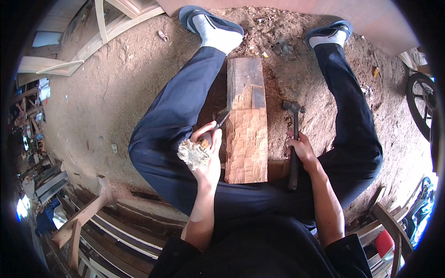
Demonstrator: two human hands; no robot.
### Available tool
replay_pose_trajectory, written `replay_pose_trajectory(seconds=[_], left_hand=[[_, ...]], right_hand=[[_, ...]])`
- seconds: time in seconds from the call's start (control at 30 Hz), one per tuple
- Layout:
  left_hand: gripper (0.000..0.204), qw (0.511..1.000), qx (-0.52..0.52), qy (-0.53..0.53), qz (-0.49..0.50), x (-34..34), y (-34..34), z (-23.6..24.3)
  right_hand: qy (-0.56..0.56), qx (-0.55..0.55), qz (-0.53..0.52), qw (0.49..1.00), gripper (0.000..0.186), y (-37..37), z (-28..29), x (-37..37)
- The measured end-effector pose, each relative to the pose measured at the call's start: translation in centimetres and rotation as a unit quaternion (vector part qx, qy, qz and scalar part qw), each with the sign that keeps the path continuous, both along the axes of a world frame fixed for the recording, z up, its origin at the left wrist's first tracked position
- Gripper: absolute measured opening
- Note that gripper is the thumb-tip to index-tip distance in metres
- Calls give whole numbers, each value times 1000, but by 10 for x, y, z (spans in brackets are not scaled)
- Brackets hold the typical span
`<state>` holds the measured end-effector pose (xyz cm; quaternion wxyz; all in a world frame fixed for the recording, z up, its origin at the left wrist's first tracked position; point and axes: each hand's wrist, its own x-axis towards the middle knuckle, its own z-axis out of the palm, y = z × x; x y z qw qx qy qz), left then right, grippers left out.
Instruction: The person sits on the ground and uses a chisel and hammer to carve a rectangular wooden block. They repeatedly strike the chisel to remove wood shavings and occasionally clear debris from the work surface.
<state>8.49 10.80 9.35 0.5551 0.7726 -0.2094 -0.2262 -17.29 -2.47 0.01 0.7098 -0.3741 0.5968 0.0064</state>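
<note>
Between my legs lies a long wooden block (pixel 247 143), its near part pale and covered in chipped cuts, its far end darker and greyish. My left hand (pixel 208 162) is closed around a chisel (pixel 223 119) with a frayed, mushroomed handle end. The chisel's dark blade points at the block's left edge; whether it touches cannot be made out. To the right of the block, my right hand (pixel 303 150) grips a hammer (pixel 295 125) by its dark handle. The hammer head points away from me, apart from the block.
My legs in dark trousers spread on both sides of the block. Earthen floor (pixel 106 106) with wood chips and scraps surrounds them. Wooden frames (pixel 85 51) stand at far left, slatted timber (pixel 116 241) lies near left, and a wheel (pixel 421 99) is at right.
</note>
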Motion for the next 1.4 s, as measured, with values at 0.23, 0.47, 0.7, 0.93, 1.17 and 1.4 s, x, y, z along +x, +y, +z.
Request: replay_pose_trajectory(seconds=[0.23,0.47,0.7,0.93,1.17,1.4], left_hand=[[26,999,-34,18,0,0,0,-1],[19,1000,-8,14,11,3,-4,1],[8,999,47,-21,7,7,-16,9],[12,993,83,-76,-28,17,-24,11],[8,995,58,-72,-42,22,-21,10],[6,986,12,-148,-71,23,-25,-7]], right_hand=[[5,-12,-13,1000,50,5,-19,-7],[15,-17,-1,1000,52,2,-13,-4],[11,-16,-3,1000,52,2,-13,-4],[-16,8,-26,1000,49,3,-9,-5],[-36,-18,-9,999,53,7,-20,-12],[-48,-75,17,996,52,13,-49,-23]])
